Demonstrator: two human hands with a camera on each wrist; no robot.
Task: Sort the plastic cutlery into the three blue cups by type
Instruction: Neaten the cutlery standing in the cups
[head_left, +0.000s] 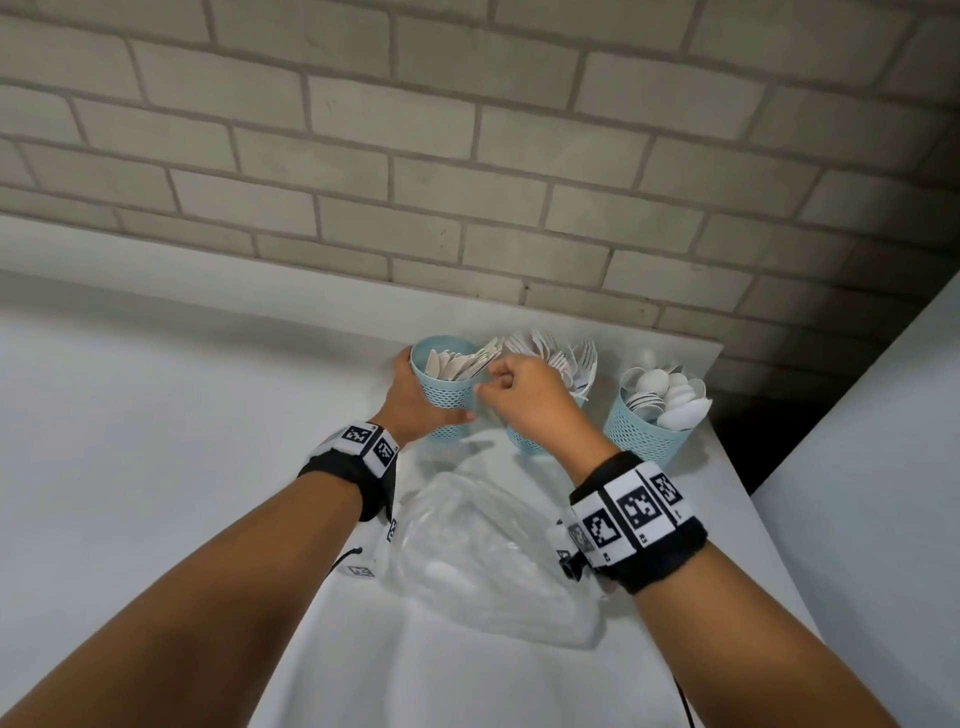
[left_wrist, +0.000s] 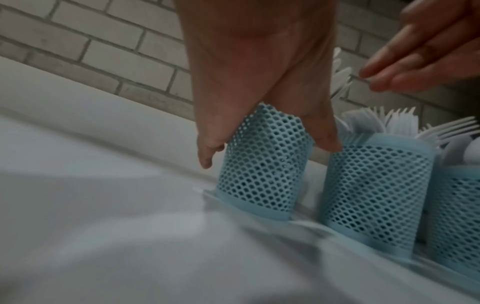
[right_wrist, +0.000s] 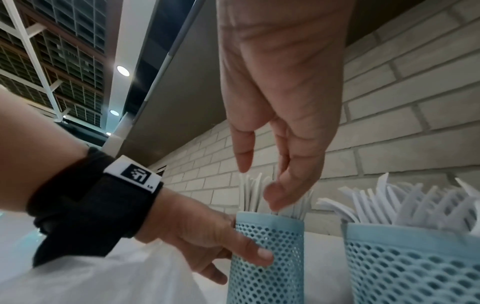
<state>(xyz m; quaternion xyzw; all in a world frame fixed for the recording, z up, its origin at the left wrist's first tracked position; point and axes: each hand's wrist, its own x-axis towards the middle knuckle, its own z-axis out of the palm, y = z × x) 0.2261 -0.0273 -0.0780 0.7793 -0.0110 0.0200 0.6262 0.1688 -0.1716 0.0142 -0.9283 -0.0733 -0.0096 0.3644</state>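
Observation:
Three blue mesh cups stand in a row by the brick wall. The left cup (head_left: 448, 408) (left_wrist: 262, 170) (right_wrist: 267, 257) holds white knives (head_left: 457, 364) (right_wrist: 249, 193). My left hand (head_left: 413, 397) (right_wrist: 207, 242) grips this cup, thumb on its front and fingers round its back. My right hand (head_left: 488, 387) (right_wrist: 259, 183) hangs over its rim with loose fingers touching the knife tops and the thumb held apart. The middle cup (head_left: 530, 444) (right_wrist: 415, 267), partly behind that hand, holds forks (head_left: 576, 358). The right cup (head_left: 649, 434) holds spoons (head_left: 670, 395).
A crumpled clear plastic bag (head_left: 493, 561) lies on the white table (head_left: 156, 441) in front of the cups, between my forearms. The brick wall (head_left: 467, 156) is right behind the cups. The table's right edge (head_left: 737, 467) drops into a dark gap beside a white panel.

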